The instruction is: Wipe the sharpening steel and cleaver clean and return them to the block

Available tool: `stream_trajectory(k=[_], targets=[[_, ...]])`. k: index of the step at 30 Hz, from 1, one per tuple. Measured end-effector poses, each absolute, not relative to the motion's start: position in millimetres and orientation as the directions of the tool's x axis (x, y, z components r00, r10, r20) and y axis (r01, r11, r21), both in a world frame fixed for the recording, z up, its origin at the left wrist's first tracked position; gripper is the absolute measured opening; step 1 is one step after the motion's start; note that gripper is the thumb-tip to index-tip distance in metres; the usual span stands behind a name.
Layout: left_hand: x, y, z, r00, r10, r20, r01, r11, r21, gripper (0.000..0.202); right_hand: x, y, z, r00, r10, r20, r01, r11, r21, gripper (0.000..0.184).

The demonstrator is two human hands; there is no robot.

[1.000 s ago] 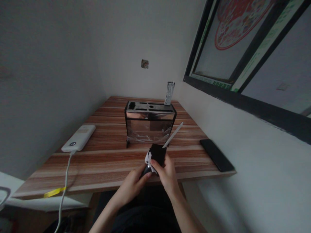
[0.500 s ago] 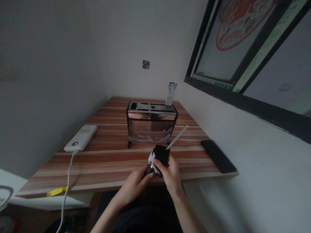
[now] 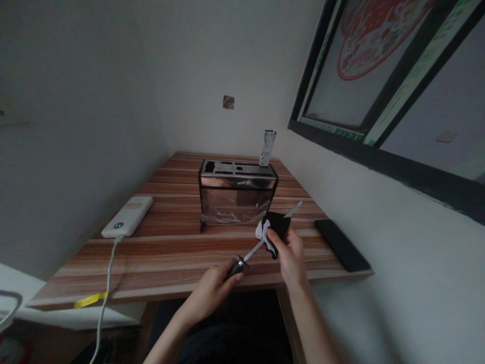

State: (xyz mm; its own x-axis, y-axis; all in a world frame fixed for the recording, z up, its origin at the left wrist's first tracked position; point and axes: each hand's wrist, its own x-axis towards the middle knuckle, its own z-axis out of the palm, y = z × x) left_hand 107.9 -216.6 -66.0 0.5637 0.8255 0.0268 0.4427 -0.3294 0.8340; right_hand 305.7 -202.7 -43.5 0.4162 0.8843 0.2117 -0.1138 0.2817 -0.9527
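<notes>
My left hand (image 3: 214,285) is closed round the dark handle of a long thin white rod (image 3: 253,250), which points up and to the right over the wooden table (image 3: 170,242). My right hand (image 3: 290,250) pinches a black and white cloth (image 3: 273,227) wrapped round the rod about two thirds of the way along. The rod's tip (image 3: 297,206) sticks out past the cloth. Just behind the hands stands a shiny metal knife holder (image 3: 238,194) with slots in its top.
A white power bank (image 3: 128,216) with a cable running off the front edge lies at the left. A black phone (image 3: 342,244) lies at the right edge by the wall. A crumpled silver tube (image 3: 267,147) stands in the back corner. Yellow tape (image 3: 88,300) marks the table's front edge.
My right hand has slid the cloth up the rod, away from the handle and toward the tip. A bare stretch of rod now shows between my two hands.
</notes>
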Motion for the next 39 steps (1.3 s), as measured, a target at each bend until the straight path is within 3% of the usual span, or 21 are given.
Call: stream_trajectory(k=[15,22,29,39], targets=[[105.8,-218.2,-66.9,0.593,0.805,0.033,0.464,-0.374,0.803,0.031,358.5,-181.7,-13.5,0.648,0.673,0.356,-0.036,0.494,-0.869,0.033],[105.1,-218.1,-60.3,0.61,0.792,0.018,0.459,-0.371,0.807,0.03,353.9,-179.7,-23.8,0.732,0.6,0.323,-0.024,0.497,-0.867,0.034],[105.2,-216.8,-65.6,0.599,0.8,0.017,0.475,-0.373,0.797,0.032,338.3,-183.1,-31.8,0.695,0.665,0.274,-0.057,0.431,-0.9,0.037],[106.5,-218.1,-65.5,0.547,0.837,0.008,0.474,-0.317,0.821,0.034,299.9,-199.2,-46.3,0.413,0.874,0.256,-0.071,0.311,-0.948,0.031]])
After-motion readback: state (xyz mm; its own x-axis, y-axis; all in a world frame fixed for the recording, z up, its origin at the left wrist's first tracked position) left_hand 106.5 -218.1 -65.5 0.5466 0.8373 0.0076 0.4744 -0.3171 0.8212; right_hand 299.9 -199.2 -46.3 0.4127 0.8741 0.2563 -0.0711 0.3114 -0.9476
